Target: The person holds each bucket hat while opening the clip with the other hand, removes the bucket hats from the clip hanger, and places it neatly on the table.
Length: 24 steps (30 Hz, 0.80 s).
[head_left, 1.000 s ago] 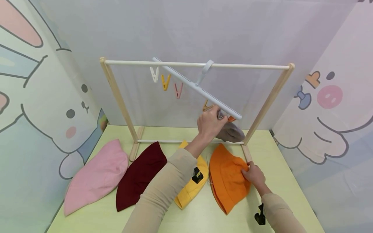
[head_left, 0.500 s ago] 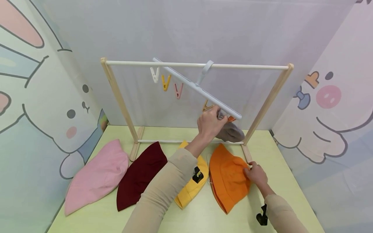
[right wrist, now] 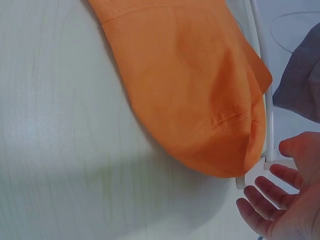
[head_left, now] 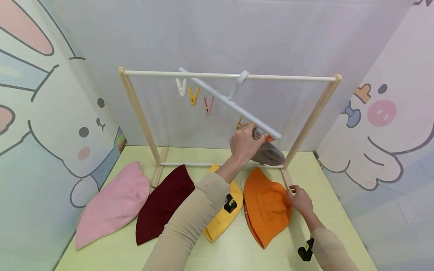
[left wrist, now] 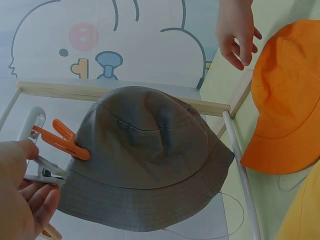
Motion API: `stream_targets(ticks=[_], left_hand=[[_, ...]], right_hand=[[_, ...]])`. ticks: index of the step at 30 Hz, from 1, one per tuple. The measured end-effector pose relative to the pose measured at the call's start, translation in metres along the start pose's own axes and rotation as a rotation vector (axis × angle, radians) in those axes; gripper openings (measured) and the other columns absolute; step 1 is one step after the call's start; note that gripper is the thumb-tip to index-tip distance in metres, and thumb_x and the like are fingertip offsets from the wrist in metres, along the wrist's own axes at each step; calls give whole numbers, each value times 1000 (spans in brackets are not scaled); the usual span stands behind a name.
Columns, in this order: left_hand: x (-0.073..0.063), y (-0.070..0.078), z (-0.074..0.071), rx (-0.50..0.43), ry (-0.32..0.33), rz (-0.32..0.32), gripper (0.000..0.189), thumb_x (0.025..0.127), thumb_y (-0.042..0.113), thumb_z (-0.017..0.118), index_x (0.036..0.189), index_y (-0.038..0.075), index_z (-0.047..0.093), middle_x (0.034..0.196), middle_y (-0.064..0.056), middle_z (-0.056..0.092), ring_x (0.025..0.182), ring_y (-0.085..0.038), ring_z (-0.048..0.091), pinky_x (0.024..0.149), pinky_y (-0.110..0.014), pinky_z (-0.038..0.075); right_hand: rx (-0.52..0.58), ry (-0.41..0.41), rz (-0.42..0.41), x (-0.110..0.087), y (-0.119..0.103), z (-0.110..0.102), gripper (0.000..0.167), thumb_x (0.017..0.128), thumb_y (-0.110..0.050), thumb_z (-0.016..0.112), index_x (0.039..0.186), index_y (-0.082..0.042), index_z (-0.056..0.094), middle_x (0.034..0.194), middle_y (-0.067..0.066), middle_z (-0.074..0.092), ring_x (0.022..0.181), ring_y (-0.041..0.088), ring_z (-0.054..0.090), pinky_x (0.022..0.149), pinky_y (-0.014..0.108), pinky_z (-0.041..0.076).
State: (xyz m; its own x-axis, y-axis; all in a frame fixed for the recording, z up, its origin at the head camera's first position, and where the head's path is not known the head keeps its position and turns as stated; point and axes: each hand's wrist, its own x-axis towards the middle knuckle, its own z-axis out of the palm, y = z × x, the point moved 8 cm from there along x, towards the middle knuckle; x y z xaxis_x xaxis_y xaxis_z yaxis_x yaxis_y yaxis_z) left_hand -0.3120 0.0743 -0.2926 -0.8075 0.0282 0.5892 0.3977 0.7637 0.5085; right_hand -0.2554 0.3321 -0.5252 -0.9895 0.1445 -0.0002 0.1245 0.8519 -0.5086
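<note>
My left hand [head_left: 245,143] pinches a whitish clothespin [left wrist: 47,170] at the edge of a grey bucket hat [left wrist: 145,145]. An orange clothespin [left wrist: 62,140] bites the same hat beside it, under the low end of the pale blue hanger [head_left: 223,98]. In the head view, the hand covers part of the grey hat. My right hand [head_left: 301,200] is beside the crown of an orange bucket hat [head_left: 266,207], fingers relaxed and spread in the right wrist view, holding nothing. The orange hat lies on the table.
The tilted hanger hooks over the white top bar of a wooden rack [head_left: 313,118]. White [head_left: 181,87], yellow [head_left: 193,96] and pink clothespins [head_left: 208,106] hang from its raised end. Pink [head_left: 113,205], maroon [head_left: 164,207] and yellow hats [head_left: 220,222] lie on the table left of the orange one.
My right hand has drawn slightly right, off the orange hat's crown, and its fingers have loosened. The left hand, grey hat and hanger stay where they were.
</note>
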Motion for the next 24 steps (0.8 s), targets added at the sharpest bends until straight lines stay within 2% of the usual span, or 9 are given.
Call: stream_targets(ticks=[7,16,24], left_hand=[[-1,-1,1,-35,-12,-3,15,80,30,66,83,17,59,62,7,54,45,-9,44,40,-21,31],[-1,-2,0,-43,-5,-7,15,79,29,67,83,16,60,61,7,54,44,-10,44,39,-22,30],[-2,-3,0,-40,2,-3,16,79,29,67,84,16,60,61,7,54,44,-10,43,39,-21,29]], right_hand=[[34,30,-9,1,-9,-9,41,91,-26,51,119,4,53,112,28,59,97,42,59,79,51,44],[98,76,-34,3,-23,-20,51,91,-32,53,129,1,46,120,28,53,105,44,55,86,54,41],[152,175,-76,5,-33,-30,59,87,-31,59,134,-1,40,124,26,50,108,43,53,87,55,40]])
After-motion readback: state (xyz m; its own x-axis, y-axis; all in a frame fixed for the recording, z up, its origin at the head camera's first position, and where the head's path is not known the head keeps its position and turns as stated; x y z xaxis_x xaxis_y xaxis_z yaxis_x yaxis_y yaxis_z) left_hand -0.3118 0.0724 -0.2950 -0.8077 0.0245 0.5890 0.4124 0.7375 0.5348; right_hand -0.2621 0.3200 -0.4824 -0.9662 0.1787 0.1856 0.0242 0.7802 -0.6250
